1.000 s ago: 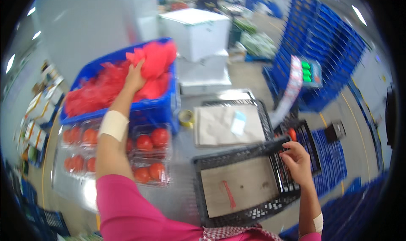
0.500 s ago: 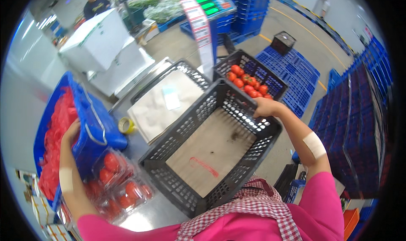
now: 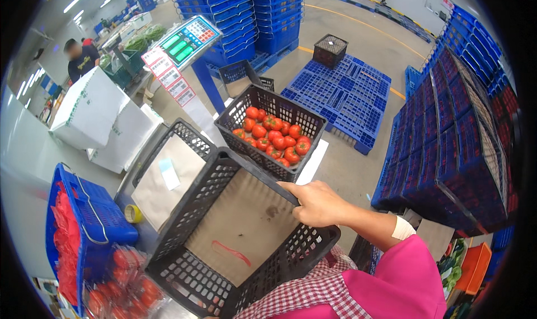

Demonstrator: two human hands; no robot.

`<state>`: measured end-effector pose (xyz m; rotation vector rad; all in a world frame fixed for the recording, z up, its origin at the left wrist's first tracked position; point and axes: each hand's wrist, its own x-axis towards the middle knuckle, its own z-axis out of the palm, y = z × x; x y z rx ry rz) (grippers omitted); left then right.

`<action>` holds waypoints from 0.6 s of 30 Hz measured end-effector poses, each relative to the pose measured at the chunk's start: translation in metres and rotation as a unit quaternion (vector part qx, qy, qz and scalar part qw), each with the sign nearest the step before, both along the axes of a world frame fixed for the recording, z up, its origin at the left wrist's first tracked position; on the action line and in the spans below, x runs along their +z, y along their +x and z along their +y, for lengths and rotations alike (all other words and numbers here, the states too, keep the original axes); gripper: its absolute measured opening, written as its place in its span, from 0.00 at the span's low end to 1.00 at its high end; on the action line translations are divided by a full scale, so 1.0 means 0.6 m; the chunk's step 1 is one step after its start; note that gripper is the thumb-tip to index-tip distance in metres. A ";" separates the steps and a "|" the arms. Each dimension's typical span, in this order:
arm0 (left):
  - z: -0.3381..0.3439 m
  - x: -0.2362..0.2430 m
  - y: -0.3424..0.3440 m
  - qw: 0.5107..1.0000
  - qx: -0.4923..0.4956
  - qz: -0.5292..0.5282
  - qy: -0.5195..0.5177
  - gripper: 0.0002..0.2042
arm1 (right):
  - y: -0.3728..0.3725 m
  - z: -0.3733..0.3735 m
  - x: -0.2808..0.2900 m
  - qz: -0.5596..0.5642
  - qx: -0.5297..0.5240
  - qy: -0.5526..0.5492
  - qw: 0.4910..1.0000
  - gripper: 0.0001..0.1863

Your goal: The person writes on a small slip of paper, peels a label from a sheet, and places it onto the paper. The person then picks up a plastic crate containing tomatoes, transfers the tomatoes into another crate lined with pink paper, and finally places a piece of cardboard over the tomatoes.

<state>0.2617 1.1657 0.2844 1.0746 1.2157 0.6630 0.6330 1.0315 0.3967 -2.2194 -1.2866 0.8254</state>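
Against grey floor [image 3: 348,176], clamped with right grip [image 3: 316,203] on black crate [image 3: 240,232] at upper-right rim, stretching lengthwise down-left; left grip unseen.

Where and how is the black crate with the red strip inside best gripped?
Probably by its far rim, coming from the right, as the right hand does: the crate is tilted with its open top toward the camera, leaving that edge exposed for fingers to close on.
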 end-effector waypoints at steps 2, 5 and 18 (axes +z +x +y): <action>-0.058 0.042 0.045 0.999 0.010 -0.047 -0.012 0.27 | 0.039 -0.033 0.037 0.009 0.009 0.013 1.000 0.34; -0.137 0.093 0.118 0.994 0.018 -0.110 -0.008 0.31 | 0.120 -0.102 0.051 0.031 -0.016 0.108 0.993 0.33; -0.290 0.065 0.645 0.934 -0.298 -0.068 -0.187 0.44 | 0.515 -0.566 0.030 0.077 -0.402 0.272 0.871 0.29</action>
